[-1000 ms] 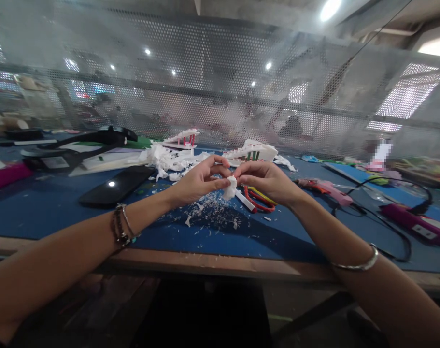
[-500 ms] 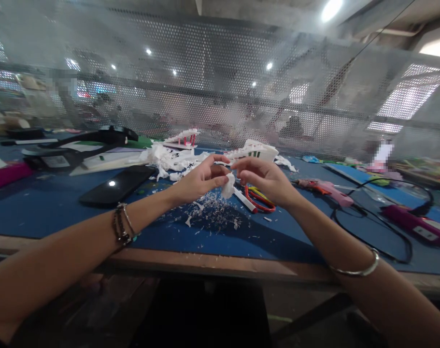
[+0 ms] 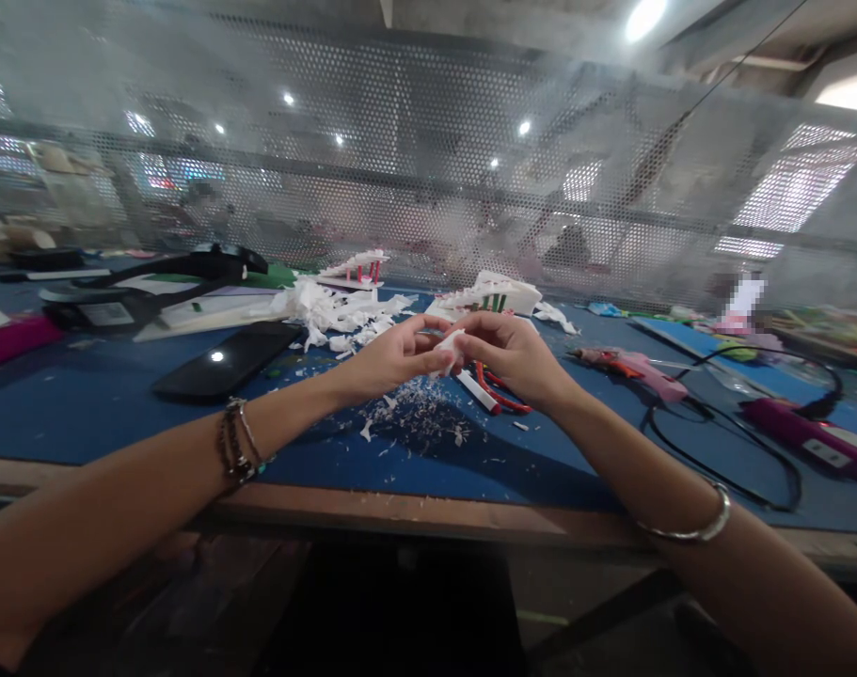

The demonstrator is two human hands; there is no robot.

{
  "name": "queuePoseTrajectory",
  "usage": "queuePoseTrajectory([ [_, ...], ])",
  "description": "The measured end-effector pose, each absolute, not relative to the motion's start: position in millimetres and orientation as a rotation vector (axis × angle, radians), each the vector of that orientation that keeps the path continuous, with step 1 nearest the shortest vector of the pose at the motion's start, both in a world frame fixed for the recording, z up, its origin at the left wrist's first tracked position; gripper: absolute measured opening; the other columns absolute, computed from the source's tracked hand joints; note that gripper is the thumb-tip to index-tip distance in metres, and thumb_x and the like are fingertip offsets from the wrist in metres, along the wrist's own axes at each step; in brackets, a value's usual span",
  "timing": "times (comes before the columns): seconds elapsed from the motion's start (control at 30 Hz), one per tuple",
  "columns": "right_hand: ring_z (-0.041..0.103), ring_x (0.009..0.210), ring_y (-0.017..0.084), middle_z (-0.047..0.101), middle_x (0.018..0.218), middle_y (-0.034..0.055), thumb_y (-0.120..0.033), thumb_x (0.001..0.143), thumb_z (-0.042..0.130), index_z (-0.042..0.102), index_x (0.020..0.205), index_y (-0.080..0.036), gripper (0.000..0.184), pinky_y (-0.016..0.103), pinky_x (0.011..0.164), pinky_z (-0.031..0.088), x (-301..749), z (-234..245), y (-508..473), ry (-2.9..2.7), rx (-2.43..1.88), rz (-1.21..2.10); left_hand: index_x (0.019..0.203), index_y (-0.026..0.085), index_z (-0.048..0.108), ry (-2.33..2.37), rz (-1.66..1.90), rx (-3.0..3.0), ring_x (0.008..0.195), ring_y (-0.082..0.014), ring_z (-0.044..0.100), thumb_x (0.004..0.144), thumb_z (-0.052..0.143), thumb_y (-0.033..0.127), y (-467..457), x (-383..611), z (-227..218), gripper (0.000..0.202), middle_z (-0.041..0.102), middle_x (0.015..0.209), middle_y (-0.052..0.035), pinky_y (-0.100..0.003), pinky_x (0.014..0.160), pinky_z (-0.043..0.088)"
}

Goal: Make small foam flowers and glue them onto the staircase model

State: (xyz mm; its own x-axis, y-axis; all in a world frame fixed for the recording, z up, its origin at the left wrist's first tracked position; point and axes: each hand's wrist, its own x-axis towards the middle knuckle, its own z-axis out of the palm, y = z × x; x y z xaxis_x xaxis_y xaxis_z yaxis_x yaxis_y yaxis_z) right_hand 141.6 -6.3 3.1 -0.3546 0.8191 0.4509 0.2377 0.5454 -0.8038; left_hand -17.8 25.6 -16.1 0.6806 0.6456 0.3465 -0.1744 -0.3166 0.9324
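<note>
One white scrap (image 3: 447, 357) is being held in mid-air over the middle of the worktop (image 3: 124, 423), well back from its front edge. By the left hand (image 3: 386, 360) it is pinched from one side, thumb against fingertips; by the right hand (image 3: 514, 355) it is pinched from the other, the fingers bunched close. Beneath, shavings (image 3: 428, 425) are strewn toward the front edge, and a marker (image 3: 479, 391) is left lying just beside them.

And it's a delicate hold! The scrap looks thin and soft: it could be torn if too hard a pull is given from both sides, or crushed if it is squeezed. Should the pinch be loosened, it could be lost among the shavings, white upon white. Toward the right end, the glue gun's cable (image 3: 799, 484) could be snagged if the right forearm were swept outward.

Much is kept from view. Most of the scrap is covered by fingertips, so its shape cannot be told; some fingers are curled out of sight. A red loop (image 3: 514, 407) is half masked by the right hand, and what it belongs to cannot be made out. Both worktop ends are cut off.
</note>
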Motion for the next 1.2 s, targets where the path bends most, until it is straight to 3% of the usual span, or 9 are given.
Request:
queuePoseTrajectory([
  [0.2,0.054,0.056,0.009,0.057,0.065,0.0009,-0.025,0.074,0.052,0.057,0.076,-0.014,0.013,0.026,0.057,0.043,143.3,1.4,-3.7,-1.863,-0.865,0.838,0.08,0.013,0.053,0.453,0.835,1.823,0.067,-0.0121,0.055,0.075,0.051,0.033,25.5,-16.9,-15.1,0.021,0.06,0.069,-0.0029,-0.023,0.065,0.038],
  [0.67,0.052,0.061,0.007,0.059,0.07,-0.0002,-0.021,0.071,0.053,0.06,0.078,-0.014,0.013,0.023,0.06,0.042,147.7,4.4,-0.4,-1.908,-0.941,0.773,0.077,0.014,0.053,0.376,0.829,1.629,0.062,-0.0099,0.056,0.077,0.051,0.027,29.9,-15.8,-22.4,0.013,0.061,0.065,-0.0013,-0.022,0.061,0.039],
  [1.0,0.046,0.044,0.004,0.047,0.051,-0.005,-0.013,0.076,0.042,0.055,0.072,-0.015,0.014,0.019,0.047,0.038,165.1,7.6,7.1,-1.892,-1.094,0.527,0.07,0.015,0.05,0.355,0.829,1.634,0.064,-0.0098,0.056,0.077,0.051,0.027,32.2,-17.7,-21.3,0.014,0.059,0.064,-0.0003,-0.024,0.065,0.04],
  [1.2,0.037,0.031,0.003,0.041,0.038,-0.0083,-0.02,0.084,0.031,0.043,0.066,-0.018,0.022,0.017,0.035,0.029,160.4,9.5,0.5,-1.941,-1.114,0.464,0.07,0.015,0.047,0.364,0.806,1.64,0.059,-0.0088,0.054,0.078,0.048,0.024,29.5,-17.2,-20.2,0.013,0.055,0.063,0.0006,-0.023,0.063,0.041],
])
